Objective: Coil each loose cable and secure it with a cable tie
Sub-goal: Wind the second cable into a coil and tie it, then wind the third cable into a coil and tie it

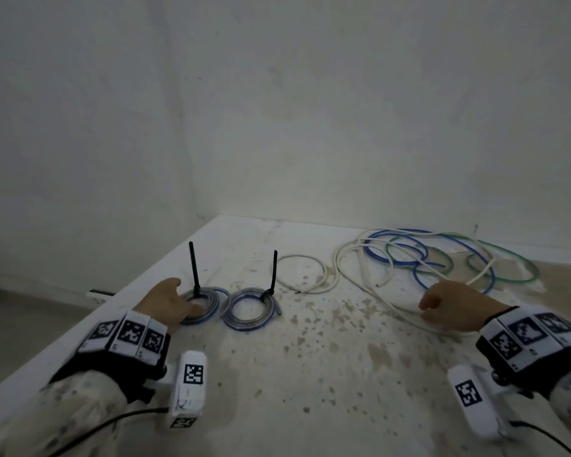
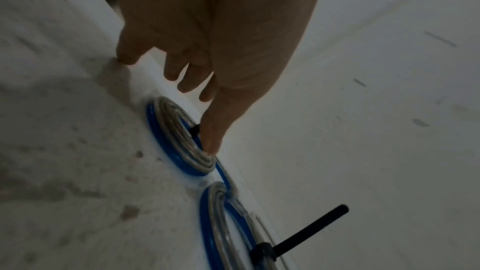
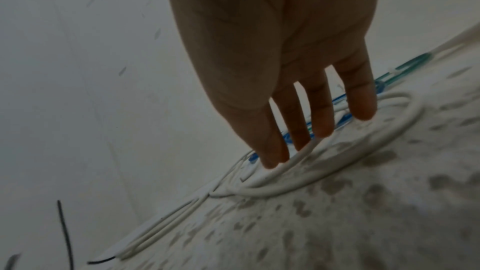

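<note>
Two small coils of clear and blue cable lie side by side on the stained white table (image 1: pixel 310 374). Each is bound with a black cable tie whose tail sticks up. My left hand (image 1: pixel 173 300) rests on the left coil (image 1: pixel 208 310), its index fingertip (image 2: pixel 211 145) touching the strands (image 2: pixel 168 128). The right coil (image 1: pixel 249 310) with its tie (image 1: pixel 273 272) lies free beside it. My right hand (image 1: pixel 449 305) reaches over a long loose white cable (image 1: pixel 337 262) with straight fingers. Its fingertips (image 3: pixel 270 161) touch a loop of that cable (image 3: pixel 259 191).
A shorter white cable (image 1: pixel 300 256) lies curved behind the coils. Loose blue (image 1: pixel 393 264) and green (image 1: pixel 536 273) cables tangle with the long white one at the back right. The table's left edge (image 1: pixel 80 324) runs close to my left hand. Walls stand behind and to the left.
</note>
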